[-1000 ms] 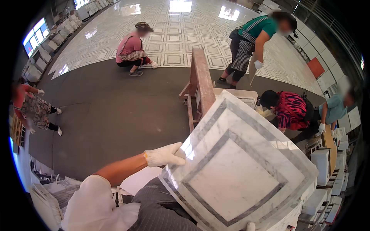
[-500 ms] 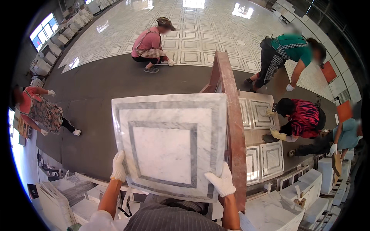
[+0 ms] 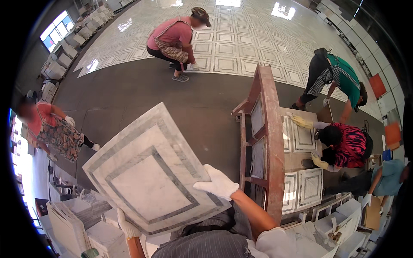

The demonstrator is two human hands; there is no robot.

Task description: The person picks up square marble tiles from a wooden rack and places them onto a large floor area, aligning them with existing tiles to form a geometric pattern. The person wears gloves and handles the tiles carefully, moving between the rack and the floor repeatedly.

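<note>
Between my hands is a square marble tile [image 3: 148, 189], white with grey inlaid square bands, tilted with one corner pointing up and away. My left hand [image 3: 128, 224], in a white knit glove, grips its lower left edge; those fingers are partly behind the tile. On the opposite edge, my gloved right hand [image 3: 217, 182] holds with the thumb laid over the face and the other fingers stretched along the side. A reddish-brown upright frame [image 3: 270, 142] stands just right of my right hand.
Laid patterned tiles [image 3: 223, 47] cover the far floor, where a person in pink [image 3: 172, 38] crouches. At the right, a person in a red-and-black top [image 3: 346, 142] bends by several framed tiles [image 3: 310, 187]. Another person [image 3: 56, 124] stands left. Stone slabs [image 3: 105, 236] sit near me.
The tile has turned from nearly upright to a slant and moved left. My right hand has come inward and up along its edge; my left hand is lower. The person at left has stepped nearer.
</note>
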